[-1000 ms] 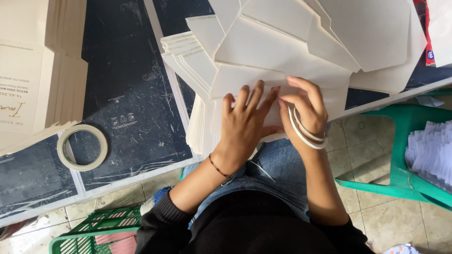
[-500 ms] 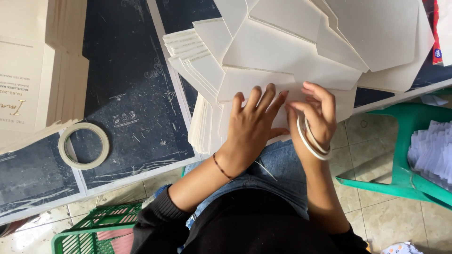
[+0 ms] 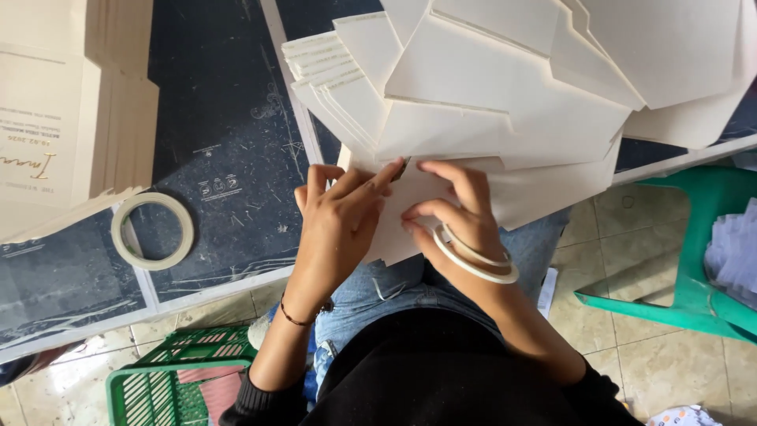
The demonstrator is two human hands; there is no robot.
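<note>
At the near edge of the dark bench (image 3: 229,142), the left hand (image 3: 339,225) lies flat, fingers spread, on a cream card sheet (image 3: 520,197) overhanging the lap. The right hand (image 3: 457,217) pinches that sheet's edge, two tape rings (image 3: 473,260) around its wrist. One more tape roll (image 3: 152,230) sits left, open bench around it. Fanned cream sheets (image 3: 489,87) pile beyond; one green chair (image 3: 694,260) stands right.
</note>
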